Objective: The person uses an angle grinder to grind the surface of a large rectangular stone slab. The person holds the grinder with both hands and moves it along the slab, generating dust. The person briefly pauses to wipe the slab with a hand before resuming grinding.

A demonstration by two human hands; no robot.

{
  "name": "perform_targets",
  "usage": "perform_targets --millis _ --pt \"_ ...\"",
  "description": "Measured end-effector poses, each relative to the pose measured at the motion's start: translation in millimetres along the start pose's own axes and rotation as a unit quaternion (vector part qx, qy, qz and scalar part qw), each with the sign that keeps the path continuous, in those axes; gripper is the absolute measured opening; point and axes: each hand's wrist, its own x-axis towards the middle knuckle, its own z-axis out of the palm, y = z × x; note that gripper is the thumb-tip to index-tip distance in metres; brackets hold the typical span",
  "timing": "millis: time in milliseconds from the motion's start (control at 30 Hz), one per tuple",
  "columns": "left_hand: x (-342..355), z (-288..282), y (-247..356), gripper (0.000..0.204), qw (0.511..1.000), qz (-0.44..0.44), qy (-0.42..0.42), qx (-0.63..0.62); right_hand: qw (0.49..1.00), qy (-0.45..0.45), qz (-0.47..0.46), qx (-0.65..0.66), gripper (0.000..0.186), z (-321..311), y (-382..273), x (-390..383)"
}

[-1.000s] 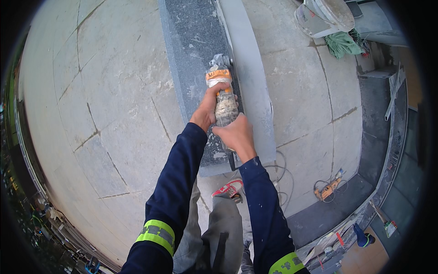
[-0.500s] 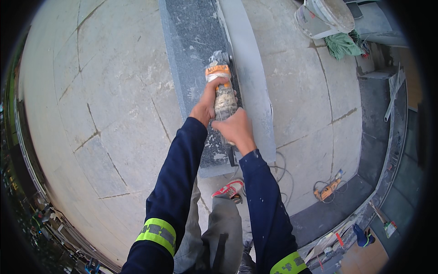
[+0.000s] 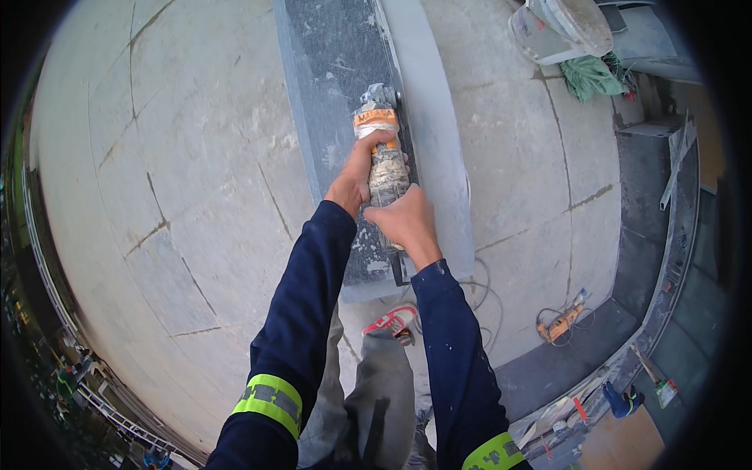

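Note:
Both my hands hold an angle grinder (image 3: pixel 387 171), a worn, dusty tool with an orange band near its metal head. My left hand (image 3: pixel 360 172) wraps the front of its body from the left, just behind the band. Around the rear of the body closes my right hand (image 3: pixel 409 223), its thumb pointing left across the casing. Beneath the tool lies a long dark grey stone slab (image 3: pixel 325 59) with pale dust smears. The grinder's head rests along the slab's right edge, beside a lighter strip (image 3: pixel 439 149). How the disc meets the edge is mostly hidden.
A cable (image 3: pixel 489 301) loops on the concrete floor (image 3: pixel 211 157) near my shoe (image 3: pixel 390 319). To the right lies a second orange power tool (image 3: pixel 561 324). A dirty white bucket (image 3: pixel 540 37) and a green sack (image 3: pixel 589 77) stand far right. A brush (image 3: pixel 667 392) lies lower right.
The view has shifted very slightly. Both hands keep their grip on the grinder, which stays at nearly the same spot along the slab's edge.

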Motion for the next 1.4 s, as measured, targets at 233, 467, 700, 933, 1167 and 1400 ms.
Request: perform_targets --millis 233,467,700,933,1167,1400 --pt "-6 3 -9 0.048 1.000 -0.005 -0.011 -0.009 1.000 -0.004 0.010 -0.017 0.056 0 11 -3" --pt "-11 1 -14 0.048 1.000 -0.003 -0.004 -0.008 1.000 -0.004 0.017 -0.016 0.057 0 11 -10" --pt "-16 0 -20 0.048 1.000 -0.005 -0.002 -0.002 1.000 -0.001 -0.002 -0.014 0.054 6 24 -9" --pt "-20 -2 -27 0.050 1.000 -0.014 0.004 -0.010 1.000 -0.002 0.012 -0.010 0.054 5 24 -19" --pt "11 1 6 0.052 1.000 0.006 -0.026 -0.009 1.000 -0.011 -0.025 0.013 0.048 0 1 14" --pt "13 0 15 0.048 1.000 -0.004 -0.007 -0.009 1.000 -0.020 -0.012 0.012 0.052 -3 -12 14"
